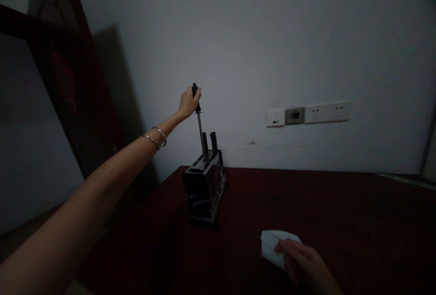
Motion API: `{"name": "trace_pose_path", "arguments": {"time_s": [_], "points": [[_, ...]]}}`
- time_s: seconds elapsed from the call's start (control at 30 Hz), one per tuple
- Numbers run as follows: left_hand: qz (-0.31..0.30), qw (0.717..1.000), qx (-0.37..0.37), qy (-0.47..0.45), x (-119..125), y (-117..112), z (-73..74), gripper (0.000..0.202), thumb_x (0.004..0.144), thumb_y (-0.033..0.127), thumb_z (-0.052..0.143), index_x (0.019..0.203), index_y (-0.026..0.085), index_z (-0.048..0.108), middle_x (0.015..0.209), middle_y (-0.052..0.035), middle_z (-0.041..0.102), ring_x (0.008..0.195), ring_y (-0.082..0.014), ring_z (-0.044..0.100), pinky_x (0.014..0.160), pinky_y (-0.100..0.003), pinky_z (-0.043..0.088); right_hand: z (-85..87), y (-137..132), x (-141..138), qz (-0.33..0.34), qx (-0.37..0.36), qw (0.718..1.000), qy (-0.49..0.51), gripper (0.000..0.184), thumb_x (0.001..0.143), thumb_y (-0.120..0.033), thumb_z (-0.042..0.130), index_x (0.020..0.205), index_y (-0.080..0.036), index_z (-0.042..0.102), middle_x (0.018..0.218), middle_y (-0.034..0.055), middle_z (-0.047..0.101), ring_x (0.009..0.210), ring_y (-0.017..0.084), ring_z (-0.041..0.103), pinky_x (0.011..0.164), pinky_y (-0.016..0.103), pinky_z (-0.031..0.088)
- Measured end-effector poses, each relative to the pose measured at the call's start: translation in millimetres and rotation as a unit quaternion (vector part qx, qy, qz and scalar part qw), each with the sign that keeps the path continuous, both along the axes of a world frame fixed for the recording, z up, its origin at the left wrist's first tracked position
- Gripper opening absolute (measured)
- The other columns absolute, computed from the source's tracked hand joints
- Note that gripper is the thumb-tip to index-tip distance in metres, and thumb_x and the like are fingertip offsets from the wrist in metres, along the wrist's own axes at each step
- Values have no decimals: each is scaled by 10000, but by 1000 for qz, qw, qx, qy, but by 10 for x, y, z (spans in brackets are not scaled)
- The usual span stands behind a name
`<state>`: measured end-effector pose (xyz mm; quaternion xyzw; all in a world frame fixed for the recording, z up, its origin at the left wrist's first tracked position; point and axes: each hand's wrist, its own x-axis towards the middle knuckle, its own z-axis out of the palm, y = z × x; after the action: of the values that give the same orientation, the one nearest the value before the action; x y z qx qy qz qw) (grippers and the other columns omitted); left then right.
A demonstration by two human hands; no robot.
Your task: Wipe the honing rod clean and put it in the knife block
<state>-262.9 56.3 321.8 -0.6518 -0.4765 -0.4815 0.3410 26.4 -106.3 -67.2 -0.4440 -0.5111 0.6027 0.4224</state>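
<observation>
My left hand [188, 102] is raised above a dark knife block [204, 186] and is closed round the black handle of a thin steel rod [200, 127], whose lower end is still in the block. Two other black handles [213, 143] stick up from the block beside it. Two bracelets [155, 137] circle my left wrist. My right hand [304, 263] rests low on the dark wooden table [323, 213], fingers curled on a white cloth [272, 247].
A pale wall rises behind the table, with a row of white sockets and a switch [308, 114] on it. A dark wooden frame [68, 81] leans at the left. The room is dim.
</observation>
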Motion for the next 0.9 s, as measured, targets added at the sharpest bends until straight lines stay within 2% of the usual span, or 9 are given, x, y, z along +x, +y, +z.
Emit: {"name": "trace_pose_path", "arguments": {"time_s": [0.2,0.43,0.7,0.9], "points": [[7,1000,-2,-5,18,11,10,229,841,375,412,756,174,485,609,-31,494,585,-147,466,553,-277,318,10,-3,-14,4,14,1000,13,600,552,-720,516,633,-131,602,354,-3,479,324,91,399,372,218,239],[-4,1000,-7,-8,22,-8,11,222,836,383,406,734,192,457,596,-19,462,578,-146,447,554,-279,304,38,-22,-8,9,-3,1000,10,635,503,-749,526,614,-130,605,336,-11,474,305,74,381,367,202,209],[2,1000,-4,-2,31,-27,10,219,836,376,403,720,195,444,604,-22,471,579,-145,442,557,-278,311,10,-5,-10,3,1,1000,-3,598,549,-721,513,629,-134,598,345,-5,483,315,88,402,364,207,241],[-12,1000,-5,-6,38,-33,2,210,836,377,411,747,195,465,581,-19,473,592,-151,459,556,-274,320,97,-27,-27,-3,-6,1000,-7,622,487,-746,518,610,-141,589,334,-4,465,301,95,392,360,218,224]]}}
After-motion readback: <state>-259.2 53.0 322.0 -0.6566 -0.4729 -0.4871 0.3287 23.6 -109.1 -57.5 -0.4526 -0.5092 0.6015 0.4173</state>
